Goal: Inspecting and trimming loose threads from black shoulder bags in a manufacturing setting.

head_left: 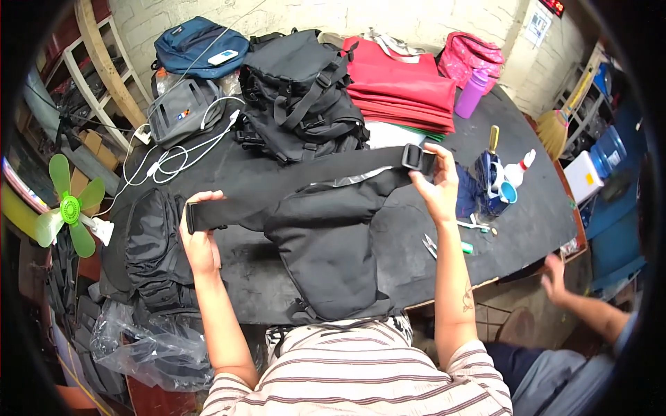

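Note:
A wide black waist strap (257, 188) stretches between my two raised hands, above the dark table. My left hand (201, 239) grips its left end, where a black buckle piece sits at the tip. At the other end my right hand (437, 184) pinches the strap beside a black plastic buckle (412, 157). Below the strap hangs a black fabric bag (326, 256), its lower end near my striped shirt. A shiny strip shows along the bag's upper edge. How the strap joins the bag is partly hidden by folds.
Black backpacks (298, 90), stacked red fabric (399, 90), a purple bottle (472, 93) and a blue bag (198, 45) line the far side. Scissors (430, 246) lie right. A green fan (69, 208) stands left; another person's hand (553, 279) is at lower right.

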A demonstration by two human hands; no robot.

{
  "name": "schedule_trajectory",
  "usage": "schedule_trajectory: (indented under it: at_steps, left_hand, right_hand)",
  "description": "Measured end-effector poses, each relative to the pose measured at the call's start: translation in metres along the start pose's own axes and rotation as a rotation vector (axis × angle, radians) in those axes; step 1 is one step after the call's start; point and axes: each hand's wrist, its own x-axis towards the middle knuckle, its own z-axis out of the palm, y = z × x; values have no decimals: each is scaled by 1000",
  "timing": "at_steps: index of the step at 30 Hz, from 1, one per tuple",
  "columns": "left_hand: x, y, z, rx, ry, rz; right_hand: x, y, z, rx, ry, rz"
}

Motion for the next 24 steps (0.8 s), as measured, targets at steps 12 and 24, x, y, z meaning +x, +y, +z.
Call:
schedule_trajectory:
  at_steps: [12, 24]
  left_hand:
    - [-1, -50, -37, -356, 52, -266]
    - [17, -79, -40, -36, 144, -334]
  right_hand:
    - [-13, 21, 11, 405, 211, 158]
    - [-15, 32, 10, 382, 202, 151]
